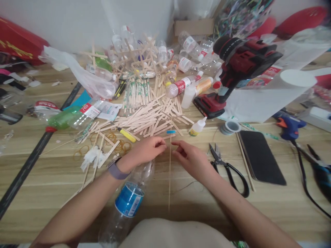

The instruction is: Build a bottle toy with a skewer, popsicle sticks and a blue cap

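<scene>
A thin wooden skewer (170, 179) runs lengthwise between my hands, with a small blue piece (171, 132) near its far end. My left hand (148, 150) is closed just left of the skewer, thumb and finger pressed together; what they hold, if anything, is too small to make out. On the other side, my right hand (191, 159) has its fingers loosely bent and apart, the index fingertip at the skewer. Under my left forearm lies a clear plastic bottle with a blue label (129, 199). Black-handled scissors (224, 167) rest beside my right wrist.
Wooden craft sticks (147, 119) are heaped ahead, near a yellow cutter (126, 134) and a glue bottle (198, 127). A red cordless drill (232, 69) stands behind. At right are a phone (261, 156) and a blue glue gun (289, 124). Plastic bottles (190, 43) crowd the back.
</scene>
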